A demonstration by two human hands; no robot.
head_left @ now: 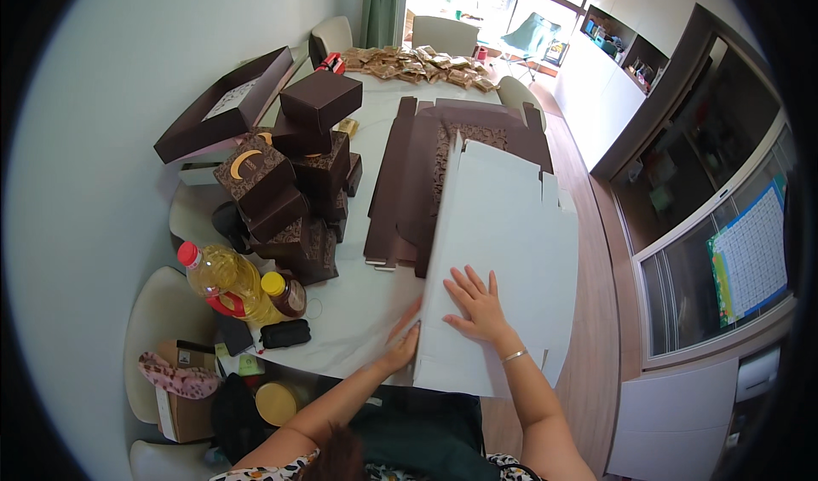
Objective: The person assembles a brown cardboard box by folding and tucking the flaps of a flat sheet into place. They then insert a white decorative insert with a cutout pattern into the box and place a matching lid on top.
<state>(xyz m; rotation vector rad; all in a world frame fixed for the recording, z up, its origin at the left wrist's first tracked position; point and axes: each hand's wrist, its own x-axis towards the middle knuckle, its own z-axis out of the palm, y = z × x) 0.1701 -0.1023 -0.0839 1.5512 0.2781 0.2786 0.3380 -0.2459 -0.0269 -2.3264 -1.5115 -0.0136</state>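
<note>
A large box blank (pixel 503 234) lies white side up on the near right of the table, with a long panel folded up along its left edge. My right hand (pixel 479 305) rests flat on the white surface, fingers spread. Against the raised left edge, near the front corner, is my left hand (pixel 404 350); its fingers stretch along the outside of the panel and are partly blurred. Neither hand is wrapped around anything. Beneath and beyond the white blank lies a flattened dark brown box blank (pixel 394 183) with a patterned middle, partly covered.
Several brown boxes (pixel 319 102) are stacked on the left, beside a large brown lid (pixel 226 106). Nearer stand an oil bottle (pixel 226 276), a yellow-capped jar (pixel 285 296) and a black pouch (pixel 285 334). Small golden packets (pixel 417 63) cover the far end of the table (pixel 375 315).
</note>
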